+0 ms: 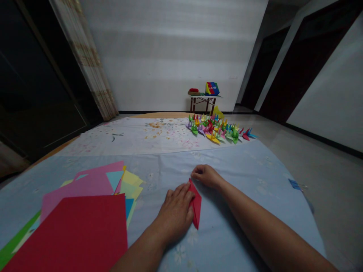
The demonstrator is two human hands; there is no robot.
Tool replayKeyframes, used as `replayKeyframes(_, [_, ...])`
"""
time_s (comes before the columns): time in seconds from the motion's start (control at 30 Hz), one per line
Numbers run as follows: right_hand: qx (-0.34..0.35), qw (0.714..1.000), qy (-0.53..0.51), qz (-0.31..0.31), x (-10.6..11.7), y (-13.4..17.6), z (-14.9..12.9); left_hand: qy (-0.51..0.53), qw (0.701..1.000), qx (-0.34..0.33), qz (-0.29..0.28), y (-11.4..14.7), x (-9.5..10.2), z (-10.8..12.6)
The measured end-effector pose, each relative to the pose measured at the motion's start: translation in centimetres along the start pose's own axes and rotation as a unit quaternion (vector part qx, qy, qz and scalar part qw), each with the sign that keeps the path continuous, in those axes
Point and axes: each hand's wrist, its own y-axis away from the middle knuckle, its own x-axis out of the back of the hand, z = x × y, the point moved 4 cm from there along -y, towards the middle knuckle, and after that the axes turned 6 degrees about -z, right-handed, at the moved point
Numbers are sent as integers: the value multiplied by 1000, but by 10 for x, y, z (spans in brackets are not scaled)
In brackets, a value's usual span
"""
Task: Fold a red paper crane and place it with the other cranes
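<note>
The red folded paper [197, 204] lies flat on the desk [238, 223] between the two hands, a slim, pointed shape with its tips near twelve and six o'clock (twelve being straight away from the person). The left hand [178, 207] is at its nine o'clock, laid palm down with the fingers close together, fingertips and thumb covering part of the paper's near-left edge. The right hand [207, 175] sits at its one o'clock with curled fingers, their tips at the far point of the paper; whether they pinch that point I cannot tell. The hands are apart, the paper's upper end between them.

At nine o'clock from the left hand, well apart from it, a loose pile of coloured sheets [98, 183] spreads out, a large red sheet [82, 230] uppermost. Farther off, toward one o'clock from the folded paper, stands a crowd of colourful paper cranes [212, 126].
</note>
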Motion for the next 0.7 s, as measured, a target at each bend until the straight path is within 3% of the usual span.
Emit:
replayKeyframes(0.3, [-7, 1000, 22, -7, -1, 2, -11, -17, 1000, -3, 7, 0, -1, 1])
replayKeyframes(0.6, [-33, 997, 43, 45, 0, -1, -11, -32, 999, 1, -15, 0, -2, 4])
replayKeyframes(0.7, [-28, 999, 26, 38, 1, -4, -6, -33, 999, 0, -20, 0, 0, 5])
